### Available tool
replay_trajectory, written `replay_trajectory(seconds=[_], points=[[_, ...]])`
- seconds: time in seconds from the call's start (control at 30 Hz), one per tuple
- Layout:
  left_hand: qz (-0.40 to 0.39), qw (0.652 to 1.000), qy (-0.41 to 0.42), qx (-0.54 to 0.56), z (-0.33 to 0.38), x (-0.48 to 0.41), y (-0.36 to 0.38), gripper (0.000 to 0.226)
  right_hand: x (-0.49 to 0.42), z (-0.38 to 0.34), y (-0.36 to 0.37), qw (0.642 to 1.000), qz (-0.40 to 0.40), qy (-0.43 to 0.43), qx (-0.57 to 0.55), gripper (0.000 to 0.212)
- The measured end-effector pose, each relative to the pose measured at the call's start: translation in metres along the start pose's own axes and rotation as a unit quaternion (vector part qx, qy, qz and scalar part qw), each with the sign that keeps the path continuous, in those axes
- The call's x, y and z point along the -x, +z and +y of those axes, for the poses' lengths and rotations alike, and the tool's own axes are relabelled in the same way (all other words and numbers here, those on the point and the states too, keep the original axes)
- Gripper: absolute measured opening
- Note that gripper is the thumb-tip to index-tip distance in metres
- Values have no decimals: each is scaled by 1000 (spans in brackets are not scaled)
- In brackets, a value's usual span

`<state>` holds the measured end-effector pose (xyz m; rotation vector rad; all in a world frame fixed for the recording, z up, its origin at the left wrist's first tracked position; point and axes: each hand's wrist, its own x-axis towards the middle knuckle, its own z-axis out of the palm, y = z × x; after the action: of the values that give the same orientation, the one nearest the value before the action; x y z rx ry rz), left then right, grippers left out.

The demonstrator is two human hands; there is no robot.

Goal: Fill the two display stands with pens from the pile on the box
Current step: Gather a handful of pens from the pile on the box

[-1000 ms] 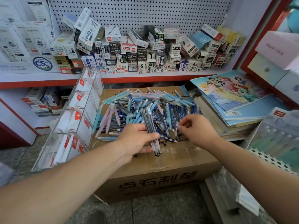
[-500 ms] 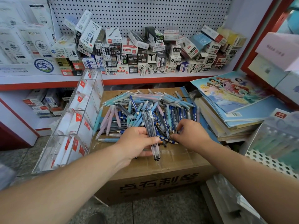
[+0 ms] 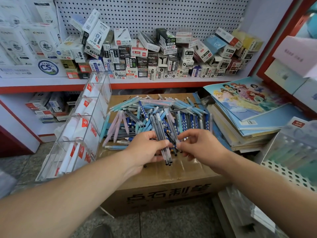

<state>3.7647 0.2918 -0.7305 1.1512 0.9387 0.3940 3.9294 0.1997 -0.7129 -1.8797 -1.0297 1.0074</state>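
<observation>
Body as recorded, head view: two hands, two forearms.
The left hand and right hand are seen uncovered. The left forearm and right forearm are shown bare up to the frame edges. A dark rounded shape is noted at the lower edge, perhaps a shoe toe; it cannot be identified with certainty.

pens: light blue, pink, dark blue with white dots | box: brown | shelf edge: red | pegboard: white, dotted holes
</observation>
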Motion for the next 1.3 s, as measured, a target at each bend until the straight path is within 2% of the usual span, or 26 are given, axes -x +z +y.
replay_trajectory(seconds=[0.1,0.3,0.57,0.63,0.77,0.83,0.97,1.1,1.3], points=[[11,1000,6,6,0,0,2,19,8,-4,13,999,-33,-24,-10,14],[33,999,29,-15,-5,2,-4,18,4,-5,23,998,-40,-48,12,12],[32,999,7,-23,-4,0,-13,19,-4,-2,28,994,-76,-62,40,19],[33,999,5,-25,-3,-1,-13,21,-7,-5,24,994,-58,-61,65,18],[35,999,5,-21,-1,0,-14,21,-29,-1,8,983,96,-44,152,20],[36,999,7,-26,-1,0,-15,22,-39,4,5,978,134,-9,160,29],[35,998,12,-51,-2,1,-18,22,-49,7,14,969,140,19,202,39],[30,998,10,-58,-3,3,-21,23,-55,2,18,966,130,50,220,33],[33,997,16,-63,-1,3,-21,22,-50,5,10,981,100,52,160,20]])
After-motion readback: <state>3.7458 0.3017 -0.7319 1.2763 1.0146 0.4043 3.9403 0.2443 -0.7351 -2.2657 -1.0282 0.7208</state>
